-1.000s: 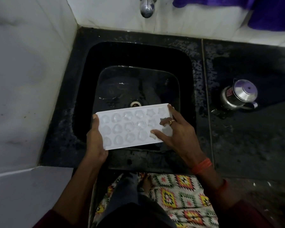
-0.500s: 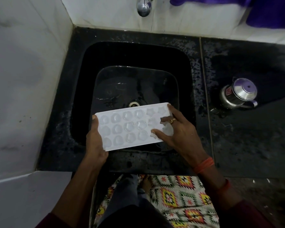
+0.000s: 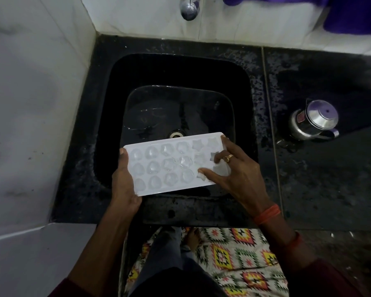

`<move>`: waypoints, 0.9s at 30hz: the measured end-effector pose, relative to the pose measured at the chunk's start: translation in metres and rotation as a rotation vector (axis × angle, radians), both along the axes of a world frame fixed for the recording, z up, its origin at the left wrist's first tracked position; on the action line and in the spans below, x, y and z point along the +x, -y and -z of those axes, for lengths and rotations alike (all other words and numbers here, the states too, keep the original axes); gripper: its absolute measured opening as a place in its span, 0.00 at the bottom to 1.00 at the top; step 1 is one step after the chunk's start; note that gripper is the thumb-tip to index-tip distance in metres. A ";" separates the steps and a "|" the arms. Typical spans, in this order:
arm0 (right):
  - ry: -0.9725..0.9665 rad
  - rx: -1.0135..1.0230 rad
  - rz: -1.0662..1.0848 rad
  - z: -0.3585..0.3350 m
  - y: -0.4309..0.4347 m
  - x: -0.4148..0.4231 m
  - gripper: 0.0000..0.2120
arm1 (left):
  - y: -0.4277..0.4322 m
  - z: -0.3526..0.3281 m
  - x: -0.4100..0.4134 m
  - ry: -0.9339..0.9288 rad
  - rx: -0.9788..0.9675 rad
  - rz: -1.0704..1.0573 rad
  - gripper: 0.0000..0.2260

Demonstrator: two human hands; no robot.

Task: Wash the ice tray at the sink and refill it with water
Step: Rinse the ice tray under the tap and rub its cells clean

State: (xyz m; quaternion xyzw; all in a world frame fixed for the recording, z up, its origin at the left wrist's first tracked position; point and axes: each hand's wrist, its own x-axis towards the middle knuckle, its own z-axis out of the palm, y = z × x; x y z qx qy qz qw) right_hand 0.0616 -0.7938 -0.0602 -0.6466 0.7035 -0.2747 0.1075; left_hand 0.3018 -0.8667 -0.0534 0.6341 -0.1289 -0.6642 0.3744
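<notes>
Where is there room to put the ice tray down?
The counter right of the sink, in front of the steel pot, is bare. The sink floor behind the ice tray is free. The strip by the left wall is narrow.

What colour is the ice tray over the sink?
The ice tray is white; head view shows it.

The ice tray (image 3: 171, 166) is milky white, its cells clear and glassy. Sink (image 3: 137, 71) and bench (image 3: 330, 179) are black, the bench flecked with grey. The walls (image 3: 30, 103) are white. At the bench's back edge lies a purple cloth (image 3: 351, 16). The pot (image 3: 313, 121) is silver with a red label. The floor mat (image 3: 234, 254) is cream with red, yellow and green diamonds.
</notes>
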 end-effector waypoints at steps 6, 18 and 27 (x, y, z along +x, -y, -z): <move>-0.008 0.067 -0.022 0.005 0.003 -0.003 0.28 | 0.001 0.001 -0.001 -0.010 0.002 0.010 0.24; 0.037 -0.082 0.004 0.005 0.003 0.004 0.25 | 0.004 -0.006 0.000 -0.003 -0.018 0.009 0.21; 0.076 -0.184 0.053 0.003 -0.003 0.007 0.19 | 0.006 -0.008 -0.006 -0.004 -0.014 -0.006 0.22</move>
